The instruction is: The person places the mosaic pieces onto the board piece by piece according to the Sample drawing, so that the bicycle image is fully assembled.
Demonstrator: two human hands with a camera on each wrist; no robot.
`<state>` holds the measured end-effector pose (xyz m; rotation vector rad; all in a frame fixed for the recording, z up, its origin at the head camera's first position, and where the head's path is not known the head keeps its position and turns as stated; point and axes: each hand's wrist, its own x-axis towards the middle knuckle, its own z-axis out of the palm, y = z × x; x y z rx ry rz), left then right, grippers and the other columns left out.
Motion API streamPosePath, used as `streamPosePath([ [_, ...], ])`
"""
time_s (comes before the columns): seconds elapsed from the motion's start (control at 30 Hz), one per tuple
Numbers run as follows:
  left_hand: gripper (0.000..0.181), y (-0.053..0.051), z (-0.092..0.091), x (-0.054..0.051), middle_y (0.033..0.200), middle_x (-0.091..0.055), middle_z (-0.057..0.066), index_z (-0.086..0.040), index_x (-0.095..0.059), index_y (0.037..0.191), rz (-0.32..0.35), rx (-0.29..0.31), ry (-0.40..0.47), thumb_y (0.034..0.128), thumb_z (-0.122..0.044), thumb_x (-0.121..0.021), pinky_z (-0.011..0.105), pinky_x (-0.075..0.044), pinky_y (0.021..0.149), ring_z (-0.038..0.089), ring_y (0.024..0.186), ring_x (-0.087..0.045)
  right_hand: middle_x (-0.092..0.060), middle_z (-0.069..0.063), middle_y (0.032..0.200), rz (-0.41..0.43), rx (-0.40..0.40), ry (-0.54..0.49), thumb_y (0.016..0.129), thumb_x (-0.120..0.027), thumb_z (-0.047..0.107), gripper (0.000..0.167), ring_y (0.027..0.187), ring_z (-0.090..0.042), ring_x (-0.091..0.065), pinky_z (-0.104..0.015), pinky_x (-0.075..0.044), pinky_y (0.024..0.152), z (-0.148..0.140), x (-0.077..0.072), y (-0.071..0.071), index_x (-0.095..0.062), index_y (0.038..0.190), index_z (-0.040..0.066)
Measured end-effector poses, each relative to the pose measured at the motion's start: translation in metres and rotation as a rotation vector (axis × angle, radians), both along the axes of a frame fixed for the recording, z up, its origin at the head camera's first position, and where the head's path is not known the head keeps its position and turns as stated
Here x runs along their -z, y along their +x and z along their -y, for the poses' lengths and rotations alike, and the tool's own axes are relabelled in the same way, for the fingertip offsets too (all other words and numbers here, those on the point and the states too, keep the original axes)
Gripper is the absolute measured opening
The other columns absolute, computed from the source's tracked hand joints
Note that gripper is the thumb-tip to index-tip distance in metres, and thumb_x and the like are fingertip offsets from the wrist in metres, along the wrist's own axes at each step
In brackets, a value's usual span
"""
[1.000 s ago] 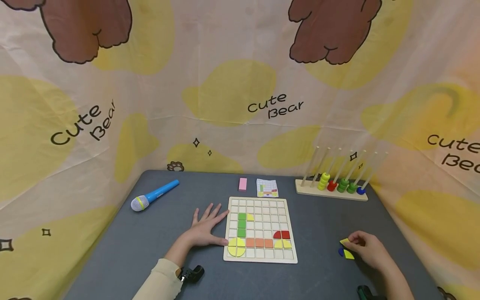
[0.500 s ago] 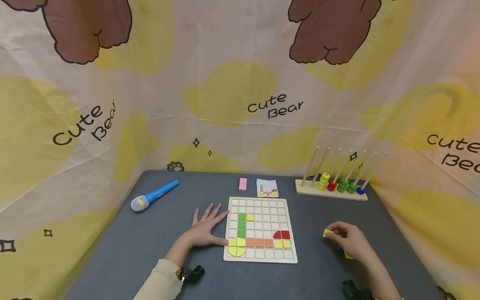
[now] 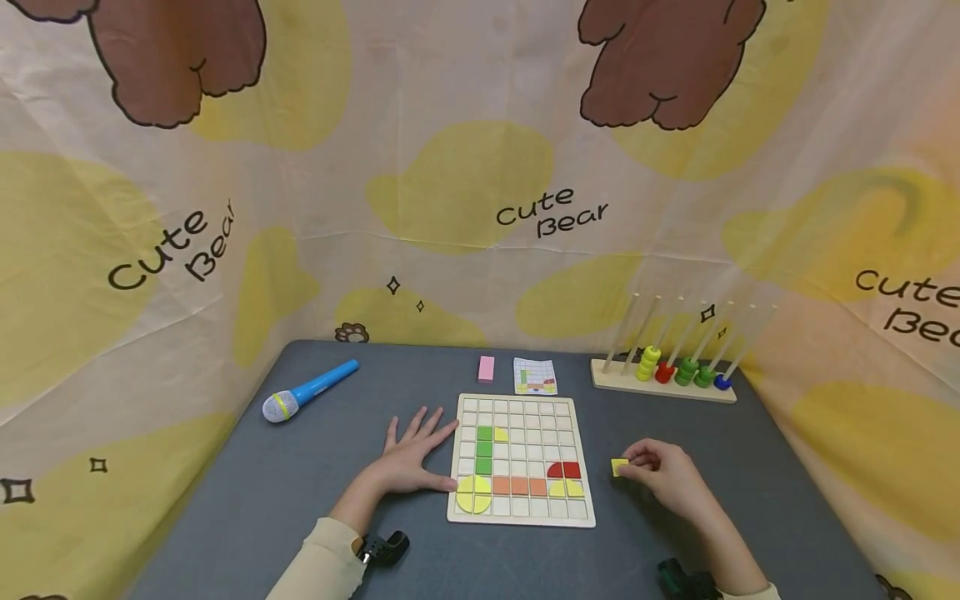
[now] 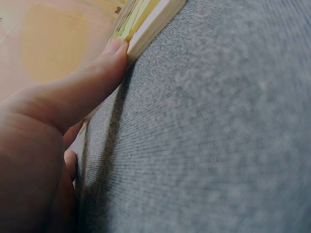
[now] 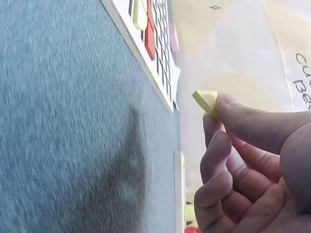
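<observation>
A white gridded board (image 3: 522, 521) lies mid-table, with green, yellow, orange and red pieces set in some of its squares. My left hand (image 3: 408, 463) rests flat with fingers spread; its thumb (image 4: 104, 68) and index fingertip touch the board's left edge. Just right of the board, my right hand (image 3: 670, 478) pinches a small yellow tile (image 5: 206, 101) between thumb and fingers, held above the table in the right wrist view. The tile has a curved side. The loose blue and yellow pieces seen earlier are hidden behind my right hand and forearm.
Behind the board lie a pink block (image 3: 486, 369) and a pattern card (image 3: 535, 377). A blue toy microphone (image 3: 311, 392) lies at the left. At the back right stands a rack of rods with coloured beads (image 3: 663, 381). A printed cloth (image 3: 450, 200) hangs behind the table.
My right hand has lifted the yellow tile from beside the loose pieces and moved left with it toward the board. My left hand has stayed in place.
</observation>
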<state>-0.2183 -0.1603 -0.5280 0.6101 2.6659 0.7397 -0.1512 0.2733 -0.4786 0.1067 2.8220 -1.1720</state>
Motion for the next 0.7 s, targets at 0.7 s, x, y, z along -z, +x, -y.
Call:
streamPosePath([
  [0.7, 0.107, 0.001, -0.001, 0.002, 0.171, -0.010, 0.001, -0.036, -0.025, 0.161, -0.016, -0.003, -0.006, 0.0730, -0.077, -0.071, 0.070, 0.017, 0.114, 0.034, 0.157, 0.006, -0.065, 0.001, 0.077, 0.081, -0.106, -0.081, 0.083, -0.084, 0.025, 0.015, 0.072, -0.016, -0.054, -0.023, -0.044, 0.060, 0.043, 0.013, 0.009, -0.075, 0.089, 0.014],
])
